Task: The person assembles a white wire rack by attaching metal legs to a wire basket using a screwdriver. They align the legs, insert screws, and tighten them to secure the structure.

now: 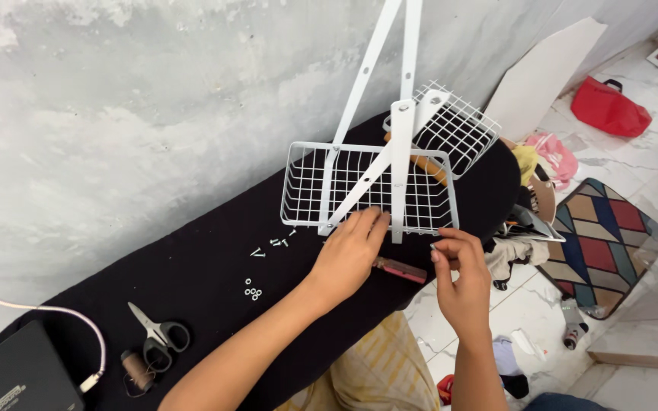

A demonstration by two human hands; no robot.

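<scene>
Left hand (348, 255) is laid flat, fingers extended, against the near wall of the white wire basket (367, 190), its fingertips touching the wire beside a white metal strut (399, 171); nothing is gripped by it. At the far left of the black tabletop (207, 259) a dark box (17, 377) is seen, with a white cable (78, 320) curving past it. To the right of these, a spool of brown thread (137, 371) and black-handled scissors (158, 331) are placed. Further right, small washers (252, 289) and white screws (272, 245) are scattered near the basket. A red-handled screwdriver (400, 269) is lying under the left hand's wrist side. The right hand (460, 278) is held just below the basket's near right corner, fingers curled and pinched at the wire rim. A second wire basket (451, 125) is tilted behind. On the floor at right, a patterned mat (603, 236) and a red bag (609, 106) are seen.
</scene>
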